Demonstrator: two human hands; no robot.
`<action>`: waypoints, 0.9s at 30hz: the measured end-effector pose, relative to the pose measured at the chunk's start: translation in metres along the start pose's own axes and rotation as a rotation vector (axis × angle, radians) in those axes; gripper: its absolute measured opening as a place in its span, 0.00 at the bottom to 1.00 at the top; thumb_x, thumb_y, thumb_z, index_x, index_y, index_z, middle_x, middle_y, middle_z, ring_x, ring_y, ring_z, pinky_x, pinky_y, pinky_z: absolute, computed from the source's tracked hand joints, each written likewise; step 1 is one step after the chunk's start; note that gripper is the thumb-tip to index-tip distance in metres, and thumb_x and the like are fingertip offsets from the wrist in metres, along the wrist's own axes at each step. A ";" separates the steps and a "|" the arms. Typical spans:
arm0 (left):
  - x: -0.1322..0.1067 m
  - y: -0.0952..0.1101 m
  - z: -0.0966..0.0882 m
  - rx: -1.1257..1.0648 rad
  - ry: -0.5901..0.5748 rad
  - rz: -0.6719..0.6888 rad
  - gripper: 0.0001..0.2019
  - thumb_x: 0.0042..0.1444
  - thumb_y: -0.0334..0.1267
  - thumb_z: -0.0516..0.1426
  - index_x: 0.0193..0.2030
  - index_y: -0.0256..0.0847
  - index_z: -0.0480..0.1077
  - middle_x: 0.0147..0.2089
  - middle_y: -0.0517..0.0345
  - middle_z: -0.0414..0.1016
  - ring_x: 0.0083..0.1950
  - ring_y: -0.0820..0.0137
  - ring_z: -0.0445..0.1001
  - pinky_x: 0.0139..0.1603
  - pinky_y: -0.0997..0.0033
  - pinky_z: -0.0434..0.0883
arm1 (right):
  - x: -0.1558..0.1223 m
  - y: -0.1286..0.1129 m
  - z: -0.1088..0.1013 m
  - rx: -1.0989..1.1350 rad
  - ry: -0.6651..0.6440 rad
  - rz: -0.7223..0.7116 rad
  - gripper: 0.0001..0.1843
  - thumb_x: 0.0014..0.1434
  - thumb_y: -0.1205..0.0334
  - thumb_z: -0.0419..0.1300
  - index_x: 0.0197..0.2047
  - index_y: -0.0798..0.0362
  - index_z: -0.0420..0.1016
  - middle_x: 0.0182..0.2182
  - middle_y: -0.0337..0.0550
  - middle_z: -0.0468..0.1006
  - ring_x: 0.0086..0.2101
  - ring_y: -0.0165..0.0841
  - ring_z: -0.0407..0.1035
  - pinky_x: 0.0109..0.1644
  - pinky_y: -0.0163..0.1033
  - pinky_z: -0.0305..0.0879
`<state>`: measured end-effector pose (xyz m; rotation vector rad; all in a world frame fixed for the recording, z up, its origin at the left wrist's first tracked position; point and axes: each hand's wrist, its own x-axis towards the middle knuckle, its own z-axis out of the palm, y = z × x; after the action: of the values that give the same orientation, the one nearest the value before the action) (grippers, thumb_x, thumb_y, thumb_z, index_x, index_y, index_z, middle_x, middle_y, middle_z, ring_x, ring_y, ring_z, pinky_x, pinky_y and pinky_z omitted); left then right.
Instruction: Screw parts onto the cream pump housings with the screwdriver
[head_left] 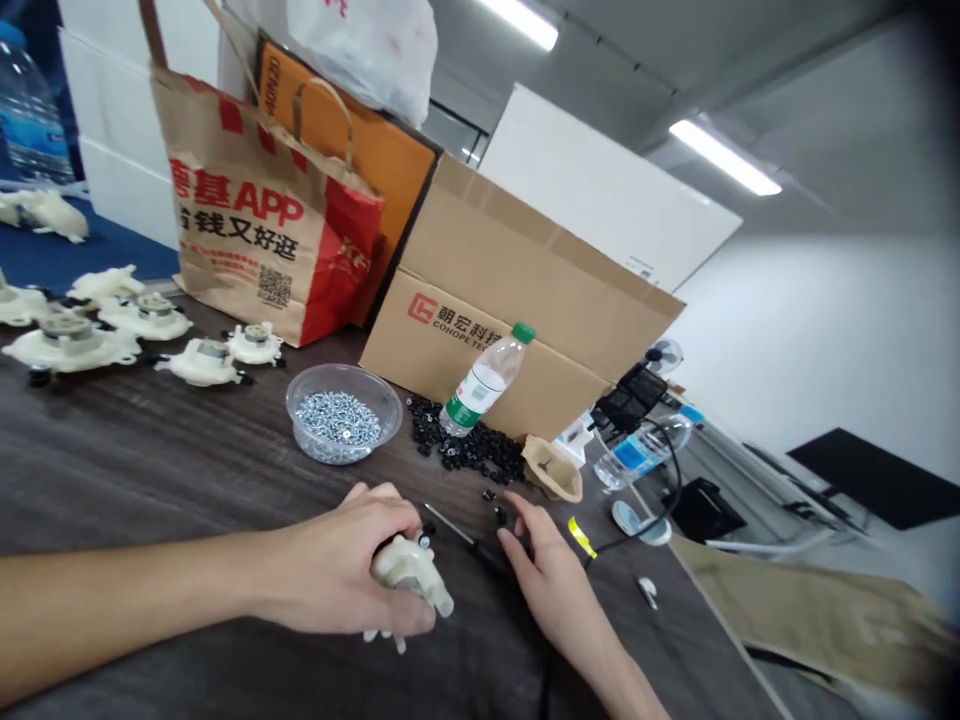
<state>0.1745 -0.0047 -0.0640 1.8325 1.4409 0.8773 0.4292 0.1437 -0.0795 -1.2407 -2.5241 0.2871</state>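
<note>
My left hand [345, 570] grips a cream plastic housing [411, 572] against the dark wooden table [150, 470], and a small screw shows at the housing's top. My right hand [551, 590] lies close by, holding a black-handled screwdriver [472, 540] whose thin metal shaft points left towards the housing. A few small black pieces [496, 512] lie just above my right fingertips. Part of the housing is hidden by my left fingers.
A clear bowl of silver screws [343, 415] and a heap of black pieces [465, 448] stand ahead. Several cream housings [142, 318] lie at left. A cardboard box [510, 300], paper bag [262, 220] and plastic bottle [484, 380] stand behind. The table edge runs at lower right.
</note>
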 end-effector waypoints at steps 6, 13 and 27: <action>0.001 -0.008 0.001 0.089 0.140 0.034 0.15 0.58 0.50 0.55 0.43 0.41 0.69 0.43 0.56 0.70 0.49 0.60 0.65 0.57 0.49 0.55 | 0.011 0.008 0.002 -0.076 -0.044 0.032 0.15 0.61 0.52 0.52 0.47 0.49 0.70 0.27 0.36 0.69 0.28 0.35 0.68 0.33 0.39 0.64; 0.004 -0.013 0.001 -0.028 0.350 0.071 0.12 0.61 0.44 0.53 0.48 0.42 0.66 0.47 0.54 0.68 0.51 0.61 0.64 0.55 0.56 0.60 | 0.039 0.011 -0.001 -0.036 -0.145 0.064 0.07 0.58 0.54 0.54 0.36 0.47 0.66 0.21 0.32 0.66 0.25 0.35 0.67 0.29 0.37 0.58; -0.012 0.077 -0.027 -0.639 -0.089 0.235 0.13 0.55 0.44 0.61 0.36 0.34 0.70 0.29 0.58 0.67 0.30 0.76 0.64 0.32 0.75 0.62 | 0.037 0.015 -0.001 0.006 -0.057 0.162 0.06 0.56 0.59 0.56 0.28 0.47 0.66 0.23 0.34 0.73 0.27 0.34 0.69 0.30 0.37 0.57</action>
<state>0.1932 -0.0292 0.0124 1.5301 0.7654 1.1879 0.4192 0.1817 -0.0763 -1.4570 -2.4712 0.3713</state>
